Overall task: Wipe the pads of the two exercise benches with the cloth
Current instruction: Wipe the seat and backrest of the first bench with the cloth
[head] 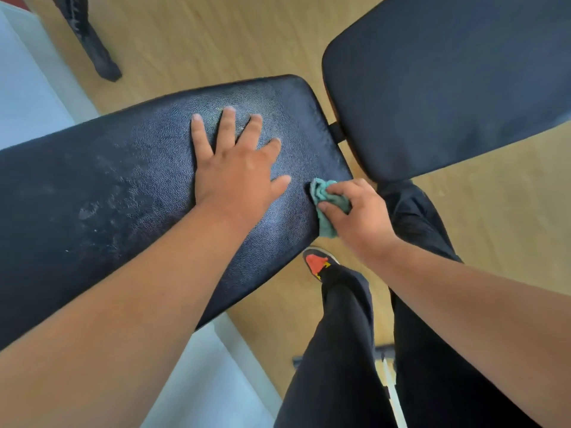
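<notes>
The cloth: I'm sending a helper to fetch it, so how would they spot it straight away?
Find the nearer black bench pad, the one the left hand lies flat on. At its right edge, the right hand grips the cloth against the pad. It is a small, crumpled teal rag, the only soft, brightly coloured thing among the black pads.
</notes>
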